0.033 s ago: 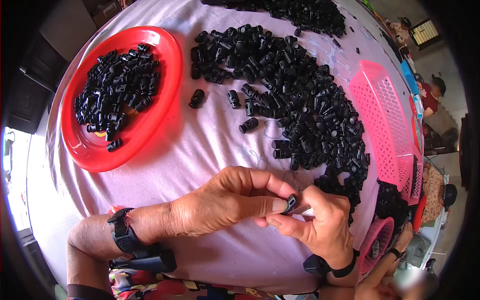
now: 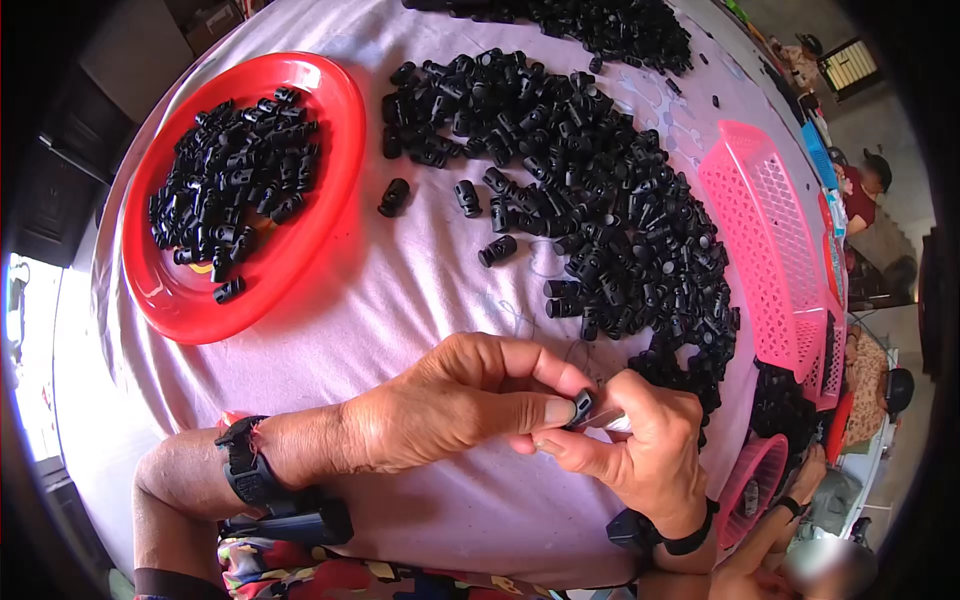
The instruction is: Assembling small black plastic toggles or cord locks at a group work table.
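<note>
A black stopper point(image 2: 581, 404) is being pinched by left fingers point(image 2: 528, 411), a shiny strip point(image 2: 616, 424) by right fingers point(image 2: 588, 456); slipping is being risked through uneven pressure.

Black piece point(image 2: 583, 401): partly masked by the left hand point(image 2: 455, 408)
Pale sliver point(image 2: 617, 425): mostly hidden in the right hand point(image 2: 650, 445), its kind unclear
Far black pile point(image 2: 625, 32): cropped by the top edge
Red plate point(image 2: 342, 135): centre largely buried beneath black parts point(image 2: 235, 170)
Co-worker's head point(image 2: 830, 570): blurred at lower right

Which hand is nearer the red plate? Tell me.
Left. The left hand is below and right of the red plate; the right hand is farther right, beyond the left hand.
</note>
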Tool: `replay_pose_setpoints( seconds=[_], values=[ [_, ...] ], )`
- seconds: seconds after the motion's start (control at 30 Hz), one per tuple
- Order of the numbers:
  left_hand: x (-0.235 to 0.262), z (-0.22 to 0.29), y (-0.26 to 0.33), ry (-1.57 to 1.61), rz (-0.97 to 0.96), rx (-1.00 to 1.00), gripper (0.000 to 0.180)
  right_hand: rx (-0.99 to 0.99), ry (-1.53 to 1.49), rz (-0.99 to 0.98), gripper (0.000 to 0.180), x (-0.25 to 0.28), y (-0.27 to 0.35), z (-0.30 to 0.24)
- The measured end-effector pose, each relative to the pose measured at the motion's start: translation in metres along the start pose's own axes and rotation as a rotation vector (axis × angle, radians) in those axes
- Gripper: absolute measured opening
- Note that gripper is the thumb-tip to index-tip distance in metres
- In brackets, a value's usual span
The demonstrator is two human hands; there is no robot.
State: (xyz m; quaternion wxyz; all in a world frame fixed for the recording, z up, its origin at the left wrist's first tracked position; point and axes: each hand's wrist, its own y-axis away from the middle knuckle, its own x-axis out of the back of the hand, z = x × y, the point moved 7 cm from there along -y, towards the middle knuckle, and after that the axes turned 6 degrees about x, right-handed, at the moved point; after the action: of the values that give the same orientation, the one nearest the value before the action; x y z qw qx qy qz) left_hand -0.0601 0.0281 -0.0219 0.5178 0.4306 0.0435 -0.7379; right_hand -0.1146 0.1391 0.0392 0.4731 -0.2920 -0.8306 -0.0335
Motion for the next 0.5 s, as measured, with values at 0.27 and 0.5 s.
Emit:
replay_pose_setpoints(
  seconds=[0.27, 0.5],
  values=[
    [-0.0018, -0.0018, -0.0026, -0.006, -0.010, 0.022, 0.026, -0.098, 0.041, -0.052, 0.047, 0.0069, 0.0021, 0.0028],
    [-0.0005, -0.0024, -0.0023, -0.004, -0.019, 0.006, 0.026, -0.082, 0.063, -0.068, 0.049, 0.0056, 0.0020, 0.0022]
  ],
)
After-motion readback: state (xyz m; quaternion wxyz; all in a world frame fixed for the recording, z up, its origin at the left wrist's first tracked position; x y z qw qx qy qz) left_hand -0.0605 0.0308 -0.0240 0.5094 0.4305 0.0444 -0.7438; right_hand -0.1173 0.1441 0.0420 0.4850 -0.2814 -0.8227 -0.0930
